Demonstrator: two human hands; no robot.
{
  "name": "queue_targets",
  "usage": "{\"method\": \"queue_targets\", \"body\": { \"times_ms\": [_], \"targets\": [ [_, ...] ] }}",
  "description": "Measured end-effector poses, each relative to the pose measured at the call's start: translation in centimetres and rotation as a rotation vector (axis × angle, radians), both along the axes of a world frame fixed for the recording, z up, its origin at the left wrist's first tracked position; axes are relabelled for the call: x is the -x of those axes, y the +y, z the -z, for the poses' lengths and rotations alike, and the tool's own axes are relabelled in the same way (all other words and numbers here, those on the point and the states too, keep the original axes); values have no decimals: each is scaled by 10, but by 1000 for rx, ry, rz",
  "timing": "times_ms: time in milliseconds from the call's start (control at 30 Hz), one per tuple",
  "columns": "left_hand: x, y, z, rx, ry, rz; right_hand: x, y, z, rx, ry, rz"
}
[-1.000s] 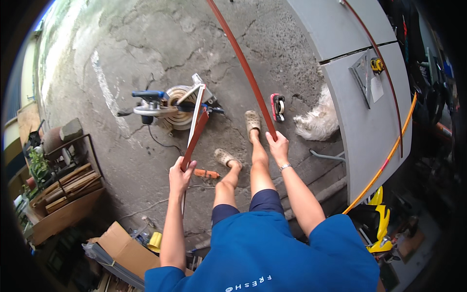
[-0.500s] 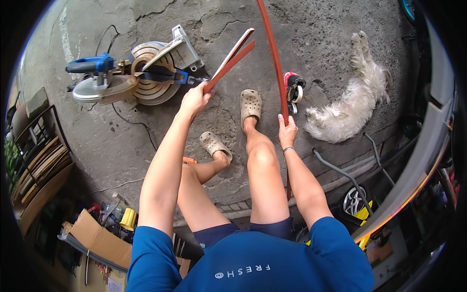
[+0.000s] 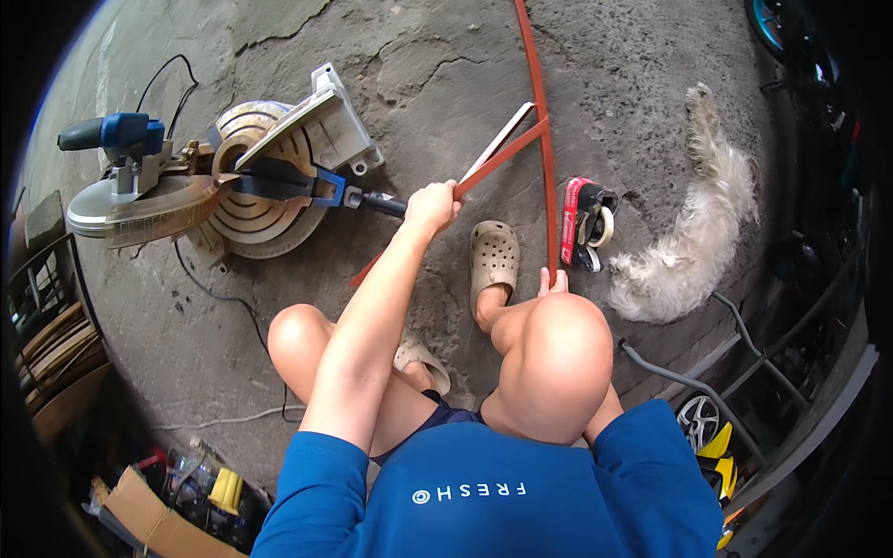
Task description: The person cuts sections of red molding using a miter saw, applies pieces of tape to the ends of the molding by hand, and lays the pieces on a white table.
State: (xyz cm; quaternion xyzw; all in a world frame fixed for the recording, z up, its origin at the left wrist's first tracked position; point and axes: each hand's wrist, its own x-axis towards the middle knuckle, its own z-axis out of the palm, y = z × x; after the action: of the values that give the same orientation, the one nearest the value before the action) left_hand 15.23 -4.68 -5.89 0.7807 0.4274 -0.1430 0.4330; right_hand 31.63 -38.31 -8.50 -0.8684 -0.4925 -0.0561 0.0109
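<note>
Cracked concrete (image 3: 419, 56) underlies a saw (image 3: 270, 177), far left. Nearer centre, the left hand (image 3: 433, 206) clasps short strips (image 3: 502, 158); the right hand (image 3: 561, 281) pinches a long strip (image 3: 549, 205) — seemingly comparing them, which calls for steady alignment next.

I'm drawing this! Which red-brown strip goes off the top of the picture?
The strip in the right hand; the other strip, in the left hand, stops below the top.

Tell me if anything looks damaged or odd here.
The concrete floor is cracked near the top of view, and a shaggy white animal, seemingly a dog, lies right of the tape dispenser, unusual near a miter saw. The reddish-brown strips show no obvious damage.
</note>
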Motion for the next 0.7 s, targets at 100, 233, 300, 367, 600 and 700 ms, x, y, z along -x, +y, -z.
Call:
{"method": "queue_targets", "body": {
  "times_ms": [100, 233, 300, 367, 600, 700],
  "targets": [
    [-1, -2, 20, -17, 2, -19, 13, 14, 17, -85, 85, 359],
    [-3, -1, -5, -289, -125, -28, 20, 21, 29, -344, 296, 750],
    [-11, -1, -51, -230, -281, -4, -3, 24, 30, -650, 547, 634],
    [-6, 15, -93, -248, -336, 35, 0, 114, -86, -692, 582, 304],
    [-27, 2, -191, -495, -391, 460, -29, 200, -240, -102, 416, -426],
    [-5, -12, -208, -971, -718, 212, -35, 180, -201, -345, 620, -352]
  ]
}}
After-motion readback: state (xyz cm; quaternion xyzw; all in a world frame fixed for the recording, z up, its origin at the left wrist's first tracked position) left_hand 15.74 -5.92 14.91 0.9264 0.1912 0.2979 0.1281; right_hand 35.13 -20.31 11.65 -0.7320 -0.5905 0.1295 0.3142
